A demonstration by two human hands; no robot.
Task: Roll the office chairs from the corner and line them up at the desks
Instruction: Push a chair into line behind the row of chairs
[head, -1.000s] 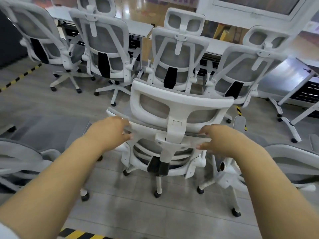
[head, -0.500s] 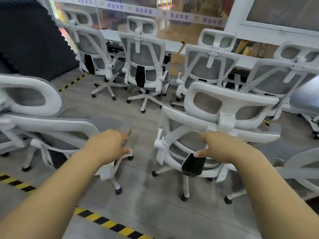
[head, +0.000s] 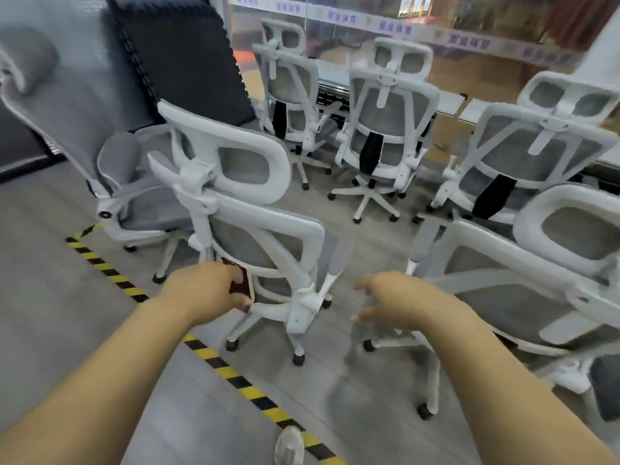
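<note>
Curled left hand [head: 204,290] against black lumbar pad [head: 243,286] of nearest office chair [head: 261,236], fingertips hidden, grip unclear; spread right hand [head: 396,303] empty at 3 o'clock.

Arms outstretched, left hand [head: 205,292] curled, right hand [head: 399,305] splayed

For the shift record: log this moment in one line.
phase: fetching chair | left hand: grips near chair at lower back | right hand: open, free | desks: three chairs lined up

Right-hand chair [head: 510,297] half off-frame
</note>
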